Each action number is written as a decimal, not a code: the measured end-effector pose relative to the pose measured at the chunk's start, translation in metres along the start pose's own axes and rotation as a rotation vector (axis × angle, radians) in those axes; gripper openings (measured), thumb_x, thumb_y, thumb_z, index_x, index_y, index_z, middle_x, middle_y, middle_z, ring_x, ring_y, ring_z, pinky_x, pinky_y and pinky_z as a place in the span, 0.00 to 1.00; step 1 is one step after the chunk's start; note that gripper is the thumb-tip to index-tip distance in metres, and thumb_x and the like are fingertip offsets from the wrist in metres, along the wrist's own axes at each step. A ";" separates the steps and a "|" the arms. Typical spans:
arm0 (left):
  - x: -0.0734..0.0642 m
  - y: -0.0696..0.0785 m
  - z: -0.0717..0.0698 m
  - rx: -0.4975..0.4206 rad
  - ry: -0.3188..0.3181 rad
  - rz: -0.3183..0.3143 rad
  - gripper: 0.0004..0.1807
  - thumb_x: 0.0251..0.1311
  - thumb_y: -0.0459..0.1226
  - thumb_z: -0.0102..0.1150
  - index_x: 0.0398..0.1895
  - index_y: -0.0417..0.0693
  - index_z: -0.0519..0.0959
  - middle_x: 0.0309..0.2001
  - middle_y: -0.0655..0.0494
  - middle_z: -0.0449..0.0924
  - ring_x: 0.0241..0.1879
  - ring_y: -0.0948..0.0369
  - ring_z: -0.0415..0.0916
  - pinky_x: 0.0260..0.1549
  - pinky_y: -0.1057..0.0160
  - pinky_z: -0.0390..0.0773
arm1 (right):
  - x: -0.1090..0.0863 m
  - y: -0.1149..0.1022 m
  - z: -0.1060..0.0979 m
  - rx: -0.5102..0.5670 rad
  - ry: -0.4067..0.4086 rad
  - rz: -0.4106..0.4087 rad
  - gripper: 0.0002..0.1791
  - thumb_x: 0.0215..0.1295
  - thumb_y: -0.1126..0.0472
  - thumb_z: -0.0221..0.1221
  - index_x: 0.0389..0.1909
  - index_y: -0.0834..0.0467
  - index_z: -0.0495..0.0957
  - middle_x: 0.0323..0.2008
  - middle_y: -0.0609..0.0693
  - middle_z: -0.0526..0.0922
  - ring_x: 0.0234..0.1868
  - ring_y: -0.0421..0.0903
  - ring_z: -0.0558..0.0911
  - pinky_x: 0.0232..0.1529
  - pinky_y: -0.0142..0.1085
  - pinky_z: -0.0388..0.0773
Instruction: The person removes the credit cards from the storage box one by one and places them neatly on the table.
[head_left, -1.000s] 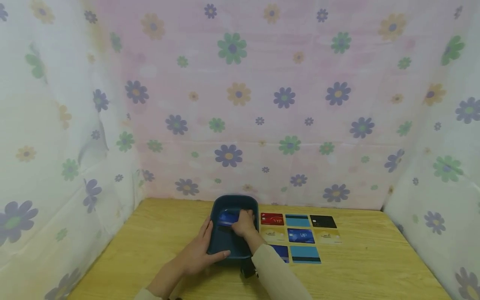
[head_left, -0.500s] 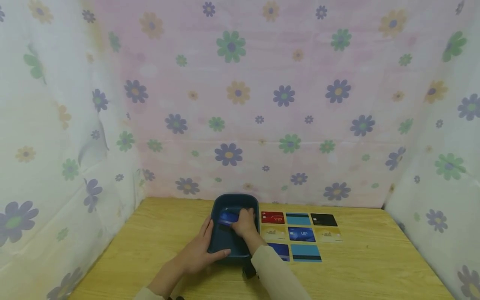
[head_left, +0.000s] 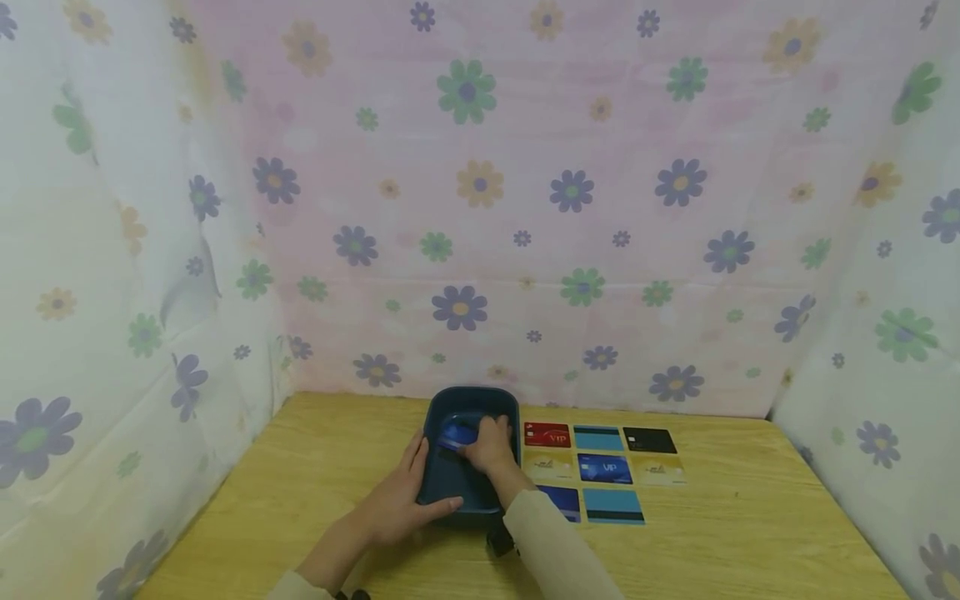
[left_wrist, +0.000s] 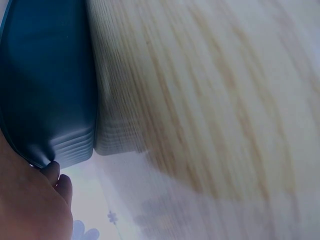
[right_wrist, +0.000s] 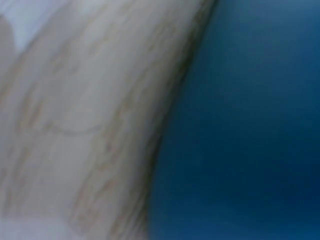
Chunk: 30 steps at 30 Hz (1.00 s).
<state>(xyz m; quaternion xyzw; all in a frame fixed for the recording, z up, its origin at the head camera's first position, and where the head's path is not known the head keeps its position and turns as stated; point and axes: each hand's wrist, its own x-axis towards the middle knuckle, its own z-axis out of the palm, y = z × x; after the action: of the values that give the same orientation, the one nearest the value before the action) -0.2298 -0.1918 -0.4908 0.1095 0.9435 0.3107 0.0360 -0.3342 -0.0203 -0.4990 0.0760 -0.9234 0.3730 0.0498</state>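
Observation:
A dark blue plastic box (head_left: pixel 459 492) with rounded corners stands in the middle of the table. My left hand (head_left: pixel 388 507) holds it from the left, fingers along the outer wall and thumb at the near rim. In the left wrist view, fingertips (left_wrist: pixel 62 187) show by the ribbed end of the box wall (left_wrist: pixel 50 85). Inside the box, my right hand (head_left: pixel 489 448) pinches a blue card (head_left: pixel 456 435) by its right side; its fingertips are partly hidden. Only the blurred box wall (right_wrist: pixel 240 125) and table appear in the right wrist view, without the hand.
Right of the box, cards lie in rows on the wooden table (head_left: pixel 750 517): a red VIP card (head_left: pixel 547 435), a black one (head_left: pixel 650 440), gold ones (head_left: pixel 658 469), a blue VIP card (head_left: pixel 604 468) and light blue striped ones (head_left: pixel 613 506). A flowered curtain (head_left: pixel 510 267) surrounds the table.
The blue card in my right hand has tilted and shifted slightly within the box. My left hand keeps its place on the box, and the laid-out cards stay put.

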 end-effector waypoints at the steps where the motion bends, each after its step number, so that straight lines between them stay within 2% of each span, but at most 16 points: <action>1: 0.000 0.000 0.000 0.003 0.000 0.000 0.65 0.60 0.70 0.58 0.83 0.43 0.38 0.83 0.46 0.28 0.78 0.40 0.51 0.68 0.38 0.64 | 0.000 0.000 0.000 0.001 -0.001 0.002 0.23 0.49 0.59 0.80 0.33 0.70 0.78 0.51 0.72 0.72 0.60 0.76 0.70 0.63 0.61 0.70; 4: 0.001 0.000 0.000 0.001 0.002 0.002 0.65 0.60 0.71 0.58 0.83 0.42 0.38 0.83 0.47 0.28 0.77 0.40 0.51 0.68 0.38 0.64 | 0.001 -0.001 0.000 -0.004 -0.016 0.016 0.23 0.50 0.58 0.79 0.34 0.70 0.78 0.53 0.73 0.72 0.62 0.75 0.69 0.64 0.61 0.69; 10: 0.001 0.000 0.000 0.008 0.001 -0.004 0.65 0.60 0.70 0.58 0.83 0.42 0.38 0.83 0.47 0.28 0.77 0.40 0.51 0.68 0.38 0.64 | -0.002 -0.004 0.000 -0.057 -0.046 0.043 0.32 0.53 0.55 0.78 0.48 0.74 0.78 0.58 0.73 0.69 0.65 0.72 0.67 0.66 0.60 0.69; 16: 0.001 0.001 -0.001 0.000 -0.006 0.002 0.64 0.61 0.70 0.58 0.83 0.41 0.39 0.83 0.47 0.28 0.77 0.40 0.51 0.68 0.37 0.64 | -0.003 -0.006 -0.001 -0.081 -0.056 0.050 0.31 0.53 0.54 0.78 0.46 0.74 0.79 0.55 0.70 0.70 0.59 0.67 0.69 0.61 0.58 0.73; 21: 0.001 0.003 -0.003 0.000 -0.008 0.001 0.64 0.61 0.69 0.58 0.83 0.41 0.39 0.83 0.46 0.28 0.77 0.39 0.52 0.68 0.37 0.64 | -0.003 -0.006 -0.004 -0.090 -0.057 -0.002 0.32 0.53 0.54 0.78 0.49 0.71 0.76 0.49 0.67 0.77 0.54 0.65 0.75 0.59 0.57 0.74; 26: 0.001 0.003 -0.003 0.003 -0.004 0.000 0.64 0.61 0.69 0.58 0.83 0.41 0.39 0.83 0.46 0.28 0.77 0.39 0.52 0.68 0.37 0.64 | -0.003 -0.004 -0.005 -0.012 -0.045 -0.040 0.24 0.54 0.58 0.77 0.44 0.60 0.75 0.41 0.60 0.84 0.43 0.60 0.81 0.51 0.57 0.77; 30: 0.002 0.001 -0.002 0.007 -0.003 0.004 0.64 0.61 0.70 0.58 0.83 0.41 0.38 0.83 0.45 0.28 0.77 0.39 0.52 0.67 0.37 0.65 | -0.004 -0.003 -0.006 0.098 -0.046 -0.062 0.19 0.57 0.65 0.72 0.47 0.60 0.77 0.42 0.60 0.84 0.42 0.56 0.82 0.47 0.53 0.79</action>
<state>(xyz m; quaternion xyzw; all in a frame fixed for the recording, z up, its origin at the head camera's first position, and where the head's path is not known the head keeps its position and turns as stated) -0.2317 -0.1915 -0.4890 0.1119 0.9442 0.3075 0.0367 -0.3298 -0.0174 -0.4932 0.1157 -0.9021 0.4140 0.0362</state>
